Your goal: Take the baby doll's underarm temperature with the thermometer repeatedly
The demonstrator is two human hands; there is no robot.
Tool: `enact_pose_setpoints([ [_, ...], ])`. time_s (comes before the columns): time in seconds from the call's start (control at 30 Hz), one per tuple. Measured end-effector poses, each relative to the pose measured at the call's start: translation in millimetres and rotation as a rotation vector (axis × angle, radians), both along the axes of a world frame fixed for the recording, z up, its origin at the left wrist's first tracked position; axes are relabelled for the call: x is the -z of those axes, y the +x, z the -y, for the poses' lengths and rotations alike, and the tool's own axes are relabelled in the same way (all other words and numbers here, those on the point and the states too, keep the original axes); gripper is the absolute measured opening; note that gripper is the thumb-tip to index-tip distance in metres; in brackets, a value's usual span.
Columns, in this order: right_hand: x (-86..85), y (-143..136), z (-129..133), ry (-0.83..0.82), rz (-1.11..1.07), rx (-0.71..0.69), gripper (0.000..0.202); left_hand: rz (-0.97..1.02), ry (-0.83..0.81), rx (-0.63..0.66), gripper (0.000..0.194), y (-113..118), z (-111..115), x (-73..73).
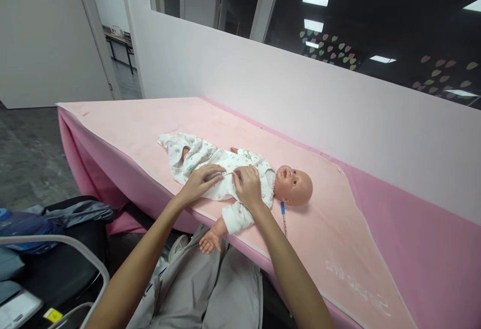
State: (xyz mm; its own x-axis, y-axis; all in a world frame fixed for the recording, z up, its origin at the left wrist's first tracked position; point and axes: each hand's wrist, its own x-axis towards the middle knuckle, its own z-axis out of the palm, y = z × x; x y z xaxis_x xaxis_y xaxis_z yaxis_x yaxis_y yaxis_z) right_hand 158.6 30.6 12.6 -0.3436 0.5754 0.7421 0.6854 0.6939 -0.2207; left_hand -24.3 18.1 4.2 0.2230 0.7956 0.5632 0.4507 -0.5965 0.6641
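Note:
A baby doll (298, 187) lies on its back along the table, its head to the right. It wears a white printed romper (205, 151), and one bare doll hand (211, 240) hangs over the near table edge. Over the doll's belly, my left hand (203, 182) pinches one end of a thin white strip (227, 173); whether it is a tie of the romper is too small to tell. My right hand (248, 182) closes its fingertips on the strip's other end, resting against the doll's chest.
A pink padded cover (131, 123) lies over the table, which meets a white wall (233, 78). Beside the doll's head is a thin strip with a blue end (283, 209). A black chair (63, 264) with bags and clothes stands at the lower left.

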Motion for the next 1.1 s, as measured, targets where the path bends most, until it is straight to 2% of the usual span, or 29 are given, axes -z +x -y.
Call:
enact_pose_setpoints([
  [0.2,1.4,0,0,0.009,-0.072,-0.019,0.013,0.008,0.015,0.033,0.032,-1,0,0.3],
  [0.33,0.8,0,0,0.042,-0.109,-0.005,0.014,0.059,-0.031,0.075,0.026,-4,-2,3.2],
  [0.5,0.7,1,0,0.078,-0.009,-0.022,0.017,0.148,-0.121,0.014,0.033,-4,-2,2.3],
  [0.6,1.3,2,0,0.104,0.074,-0.018,0.018,0.155,-0.103,-0.001,0.031,-1,0,0.8],
  [0.77,3.2,3,-2,0.152,0.146,-0.008,0.020,0.042,-0.031,-0.037,0.029,2,0,0.4],
  [1.1,2.9,3,-2,0.141,0.207,0.001,0.023,-0.106,0.093,-0.154,0.025,13,-5,6.8],
])
